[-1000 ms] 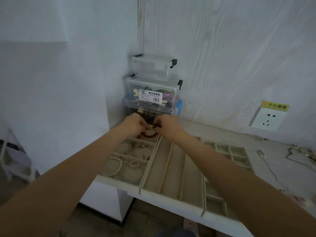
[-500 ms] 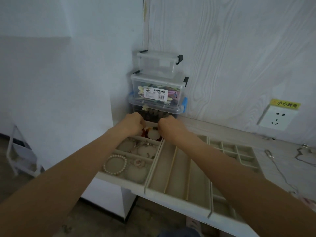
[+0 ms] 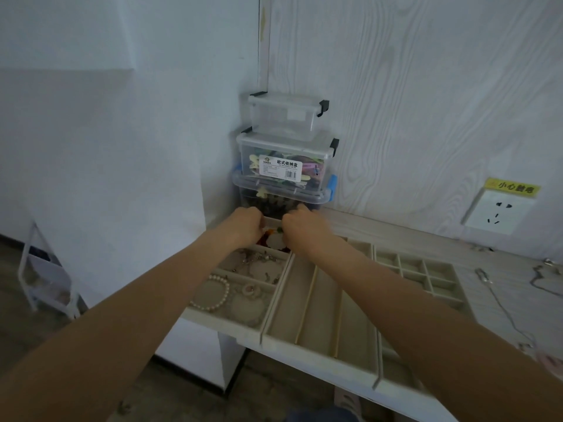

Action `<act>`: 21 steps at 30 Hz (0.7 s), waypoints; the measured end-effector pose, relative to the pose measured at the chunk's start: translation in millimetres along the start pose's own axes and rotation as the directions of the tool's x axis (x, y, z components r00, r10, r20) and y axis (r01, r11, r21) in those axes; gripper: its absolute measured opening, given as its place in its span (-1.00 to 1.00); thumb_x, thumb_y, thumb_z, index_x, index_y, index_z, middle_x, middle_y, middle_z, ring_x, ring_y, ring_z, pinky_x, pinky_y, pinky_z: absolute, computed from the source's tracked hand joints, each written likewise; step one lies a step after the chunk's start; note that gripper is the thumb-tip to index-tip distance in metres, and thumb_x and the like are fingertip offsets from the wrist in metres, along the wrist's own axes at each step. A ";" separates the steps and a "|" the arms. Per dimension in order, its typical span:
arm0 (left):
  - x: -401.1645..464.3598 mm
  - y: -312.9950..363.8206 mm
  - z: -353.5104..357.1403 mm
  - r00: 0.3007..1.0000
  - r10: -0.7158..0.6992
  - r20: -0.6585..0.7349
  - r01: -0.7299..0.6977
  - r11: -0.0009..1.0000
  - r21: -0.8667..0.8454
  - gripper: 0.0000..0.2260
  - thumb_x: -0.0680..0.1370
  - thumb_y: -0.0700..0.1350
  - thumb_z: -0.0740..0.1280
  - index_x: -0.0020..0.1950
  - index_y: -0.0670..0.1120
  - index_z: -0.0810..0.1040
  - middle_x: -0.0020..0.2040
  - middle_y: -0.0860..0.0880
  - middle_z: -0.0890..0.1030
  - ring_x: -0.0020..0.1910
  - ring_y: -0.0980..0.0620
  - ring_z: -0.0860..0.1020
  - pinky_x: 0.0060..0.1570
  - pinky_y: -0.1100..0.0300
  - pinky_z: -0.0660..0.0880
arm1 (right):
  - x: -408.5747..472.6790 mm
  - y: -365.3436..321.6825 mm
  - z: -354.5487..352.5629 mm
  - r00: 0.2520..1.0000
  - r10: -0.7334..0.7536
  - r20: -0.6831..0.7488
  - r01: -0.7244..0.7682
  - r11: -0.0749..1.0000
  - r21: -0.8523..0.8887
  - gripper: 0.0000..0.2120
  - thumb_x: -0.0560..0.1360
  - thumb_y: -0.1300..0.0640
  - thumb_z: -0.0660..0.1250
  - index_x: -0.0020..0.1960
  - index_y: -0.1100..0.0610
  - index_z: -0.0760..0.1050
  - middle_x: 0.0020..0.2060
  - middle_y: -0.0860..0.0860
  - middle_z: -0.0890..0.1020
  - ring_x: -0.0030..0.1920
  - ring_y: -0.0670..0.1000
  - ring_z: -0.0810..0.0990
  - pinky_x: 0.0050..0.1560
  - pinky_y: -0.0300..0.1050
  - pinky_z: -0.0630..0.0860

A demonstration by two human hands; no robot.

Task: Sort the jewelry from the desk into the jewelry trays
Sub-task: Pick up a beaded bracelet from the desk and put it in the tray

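- A dark red beaded bracelet (image 3: 264, 240) sits around a pale pad in the far compartment of the left jewelry tray (image 3: 227, 320), between two hands.
- The left hand (image 3: 246, 226) and right hand (image 3: 300, 228) both reach into that compartment, fingers curled at the bracelet; whether they actually pinch it cannot be told.
- In the same tray, a pearl bracelet (image 3: 217, 292) lies in the nearest compartment, with small metal pieces (image 3: 259, 259) in the middle one.
- A long-slotted tray (image 3: 323, 315) adjoins on the right, then a gridded tray (image 3: 426, 275).
- Chains (image 3: 499, 303) lie on the desk (image 3: 396, 236) further right.
- Three stacked clear storage boxes (image 3: 286, 153) stand in the corner; a wall socket (image 3: 499, 211) is mounted at right.
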State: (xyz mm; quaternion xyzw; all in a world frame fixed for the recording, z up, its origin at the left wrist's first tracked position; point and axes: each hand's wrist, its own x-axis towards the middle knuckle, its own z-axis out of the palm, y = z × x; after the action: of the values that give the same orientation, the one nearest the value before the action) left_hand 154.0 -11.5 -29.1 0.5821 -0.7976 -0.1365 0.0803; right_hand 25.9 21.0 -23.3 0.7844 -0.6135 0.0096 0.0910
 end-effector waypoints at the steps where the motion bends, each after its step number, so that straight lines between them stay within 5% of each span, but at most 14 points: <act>1: -0.2 -1.0 -0.2 1.000 -0.001 0.006 0.001 1.000 -0.001 -0.79 0.56 -0.25 0.21 0.13 -0.24 0.56 0.07 -0.18 0.59 -0.03 -0.08 0.54 -0.12 0.22 0.40 | -0.1 -0.1 -0.1 1.000 -0.003 -0.001 0.003 1.000 -0.003 -0.84 0.53 0.23 0.24 0.09 0.22 0.49 0.10 0.13 0.54 0.19 0.11 0.39 0.13 -0.04 0.35; 9: -1.1 -8.3 0.7 0.999 0.039 0.038 -0.039 0.999 0.002 -0.69 0.57 -0.24 0.20 0.33 -0.15 0.44 0.24 -0.17 0.52 0.15 -0.10 0.51 -0.03 0.24 0.36 | 0.0 -0.4 2.1 1.000 -0.014 0.010 0.014 0.999 -0.046 -0.77 0.52 0.23 0.25 0.17 0.21 0.49 0.18 0.13 0.51 0.25 0.12 0.36 0.19 -0.02 0.34; 21: -13.8 5.3 -3.0 0.984 0.170 -0.055 -0.167 0.984 0.059 -0.71 0.57 -0.22 0.21 0.29 -0.13 0.47 0.25 -0.14 0.52 0.16 -0.07 0.51 0.12 0.12 0.46 | -10.2 6.3 1.3 0.999 0.041 -0.003 -0.041 0.995 0.089 -0.79 0.55 0.19 0.18 0.14 0.21 0.49 0.14 0.13 0.50 0.22 0.11 0.37 0.14 -0.06 0.35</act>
State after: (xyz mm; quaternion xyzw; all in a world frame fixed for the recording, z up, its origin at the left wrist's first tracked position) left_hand 154.3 2.8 -24.1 0.5184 -0.8446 -0.0901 0.0994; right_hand 17.1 29.1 -25.0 0.7748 -0.6283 0.0407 0.0572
